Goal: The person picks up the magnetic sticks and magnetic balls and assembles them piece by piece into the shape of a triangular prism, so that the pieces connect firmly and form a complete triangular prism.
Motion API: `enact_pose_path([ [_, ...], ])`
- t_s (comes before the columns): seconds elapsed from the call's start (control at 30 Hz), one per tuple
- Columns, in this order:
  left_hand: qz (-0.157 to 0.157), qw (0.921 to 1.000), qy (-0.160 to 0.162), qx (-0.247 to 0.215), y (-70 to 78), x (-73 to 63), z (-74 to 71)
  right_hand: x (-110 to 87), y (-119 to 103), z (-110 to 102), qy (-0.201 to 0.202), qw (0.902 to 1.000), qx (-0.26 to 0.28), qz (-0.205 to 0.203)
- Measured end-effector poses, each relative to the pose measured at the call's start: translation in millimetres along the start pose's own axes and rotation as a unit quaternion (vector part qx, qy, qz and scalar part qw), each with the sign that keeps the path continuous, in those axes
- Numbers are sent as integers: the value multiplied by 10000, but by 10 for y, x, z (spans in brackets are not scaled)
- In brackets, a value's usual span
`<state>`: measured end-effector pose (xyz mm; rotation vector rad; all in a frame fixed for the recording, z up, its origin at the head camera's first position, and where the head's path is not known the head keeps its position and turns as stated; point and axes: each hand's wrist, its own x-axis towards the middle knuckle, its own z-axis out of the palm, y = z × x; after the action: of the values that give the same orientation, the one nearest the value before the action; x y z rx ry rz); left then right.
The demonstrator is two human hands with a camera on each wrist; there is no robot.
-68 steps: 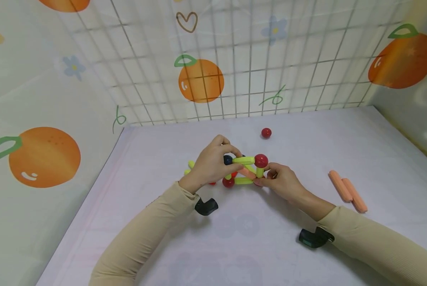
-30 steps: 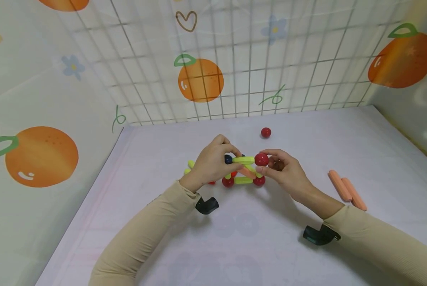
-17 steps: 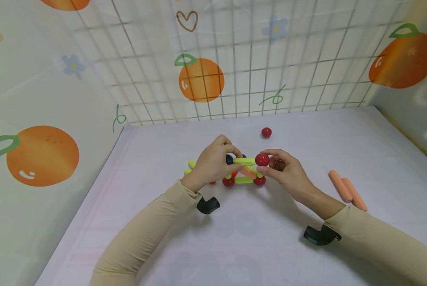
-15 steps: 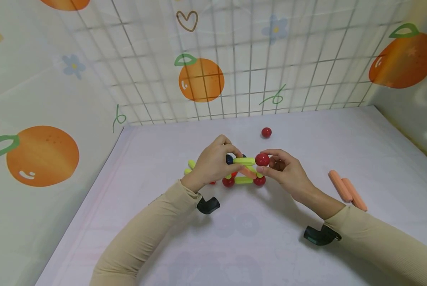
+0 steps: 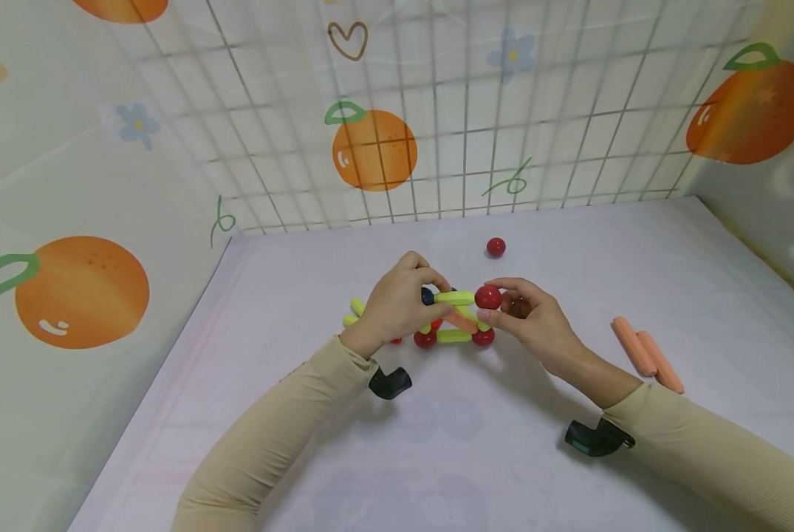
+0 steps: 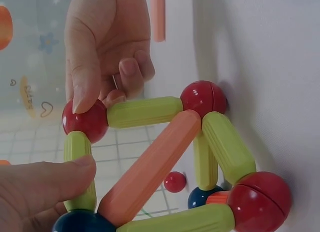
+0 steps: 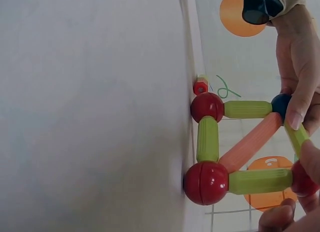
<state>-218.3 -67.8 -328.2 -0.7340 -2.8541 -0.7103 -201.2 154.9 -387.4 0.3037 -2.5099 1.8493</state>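
A magnetic rod-and-ball frame stands at the middle of the table. Its top lime rod point(image 5: 454, 298) joins a dark blue ball point(image 5: 427, 295) to a red ball point(image 5: 488, 297). My left hand point(image 5: 398, 301) pinches that rod beside the blue ball. The thumb and fingers of my right hand point(image 5: 535, 319) grip the top red ball. Two lower red balls point(image 5: 425, 338) sit at the table with another lime rod point(image 5: 453, 336) between them. A salmon-coloured rod point(image 6: 150, 167) runs diagonally across the front face. More lime rods run to the back, partly hidden behind my left hand.
One loose red ball point(image 5: 496, 247) lies beyond the frame. Two salmon rods point(image 5: 648, 360) rest side by side at the right. Lime rod ends point(image 5: 351, 320) stick out behind my left wrist. Black wrist mounts point(image 5: 391, 383) hang under both sleeves.
From the frame's lower right corner, my right hand has moved up to the top red ball. My left hand keeps its place on the rod. In the last half second hardly anything moves.
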Motion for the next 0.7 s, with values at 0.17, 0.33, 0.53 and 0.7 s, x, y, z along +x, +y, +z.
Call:
enact_pose_path([
  [0.17, -19, 9999, -14, -111, -19, -2, 21, -3, 2, 0, -43, 10000, -23, 8],
  [0.33, 10, 9995, -3, -300, -61, 8, 40, 3, 3, 3, -34, 10000, -6, 15],
  [0.53, -204, 9942, -129, -1049, -190, 5, 70, -12, -11, -6, -77, 9999, -81, 87],
  [0.7, -174, 9892, -63, -1457, -313, -61, 66, -13, 0, -16, -112, 9998, -109, 79],
])
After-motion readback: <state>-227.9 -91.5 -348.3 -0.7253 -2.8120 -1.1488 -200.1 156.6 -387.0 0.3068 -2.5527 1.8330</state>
